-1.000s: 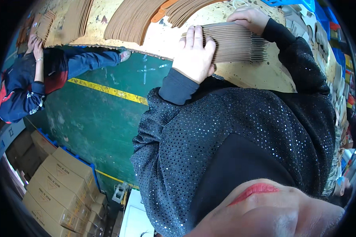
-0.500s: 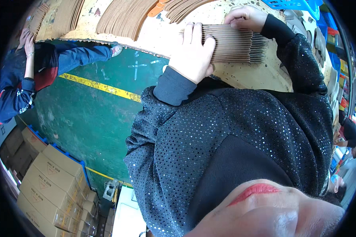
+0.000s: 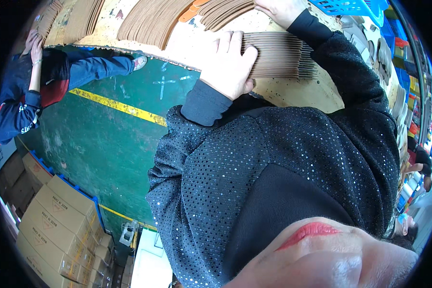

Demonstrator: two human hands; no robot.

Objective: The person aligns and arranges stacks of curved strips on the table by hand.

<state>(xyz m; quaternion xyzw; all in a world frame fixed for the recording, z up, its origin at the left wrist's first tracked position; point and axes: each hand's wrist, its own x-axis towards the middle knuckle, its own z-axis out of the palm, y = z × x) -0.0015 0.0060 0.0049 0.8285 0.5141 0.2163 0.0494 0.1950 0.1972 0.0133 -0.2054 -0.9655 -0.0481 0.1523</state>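
Observation:
A stack of thin flat brown pieces [image 3: 276, 55] lies on the worktable in front of me, fanned so that its right end looks stepped. My left hand [image 3: 230, 65] grips the stack's left end, thumb at the near edge and fingers over the top. My right hand [image 3: 284, 10] is beyond that stack, its fingers stretched toward the right end of another curved row of brown pieces [image 3: 225, 13]. The frame's upper edge cuts off part of this hand, and I see nothing held in it. What the pieces are made of is unclear.
More rows of brown pieces [image 3: 151, 24] stand along the table [image 3: 189, 45], with a flat orange item [image 3: 189, 13] between two rows. A blue plastic basket [image 3: 350, 7] is at far right. On the left, another person [image 3: 33, 91] works. Cartons [image 3: 57, 211] are stacked at lower left.
My right hand has left the near stack's far edge and moved away and slightly left to the curved row. The left hand stays on its stack.

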